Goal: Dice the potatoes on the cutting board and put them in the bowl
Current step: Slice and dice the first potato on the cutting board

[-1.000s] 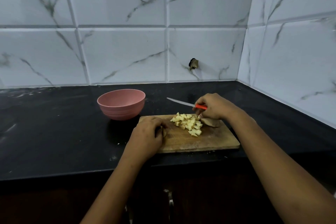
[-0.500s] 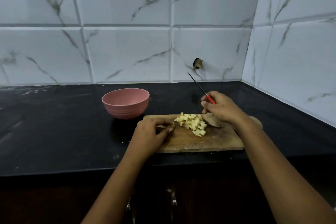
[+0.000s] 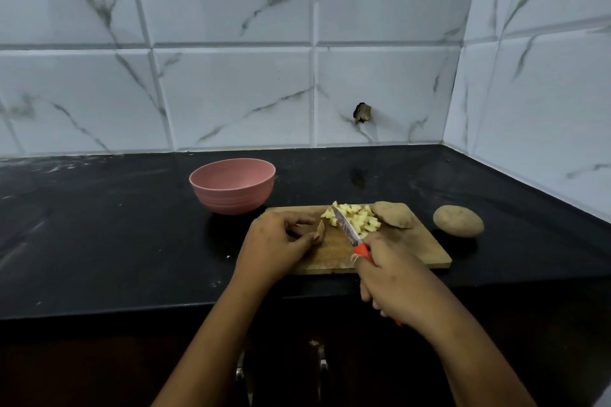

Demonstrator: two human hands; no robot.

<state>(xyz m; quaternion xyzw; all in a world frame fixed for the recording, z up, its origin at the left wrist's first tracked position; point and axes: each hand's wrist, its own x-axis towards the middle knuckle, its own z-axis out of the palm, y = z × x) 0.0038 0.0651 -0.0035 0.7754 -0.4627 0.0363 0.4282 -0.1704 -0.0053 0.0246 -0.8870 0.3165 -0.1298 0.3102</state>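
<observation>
Diced potato (image 3: 355,220) sits at the back of my cutting board (image 3: 413,251). Left hand (image 3: 277,244) pinches a small potato chunk (image 3: 320,229), right hand (image 3: 393,277) is wrapped round the orange-handled knife (image 3: 347,228) (blade over the dice). Pink bowl (image 3: 233,185) is back-left, whole potato (image 3: 458,221) off-board right.

A wooden cutting board (image 3: 420,249) is seen on the black tabletop (image 3: 99,225), near its front edge. A small potato piece (image 3: 320,230) is pinched against the board by the left hand (image 3: 277,246). A knife (image 3: 347,228) with a red handle is gripped by the right hand (image 3: 393,277), its blade pointed away over a pile of diced potato (image 3: 360,220) at the board's far side. A larger potato chunk (image 3: 393,214) is laid just right of the pile, and a whole potato (image 3: 458,221) is set on the tabletop beside the board's right edge. A pink bowl (image 3: 231,172) is placed just behind the board's left corner, before a marbled tile wall (image 3: 231,92).
</observation>
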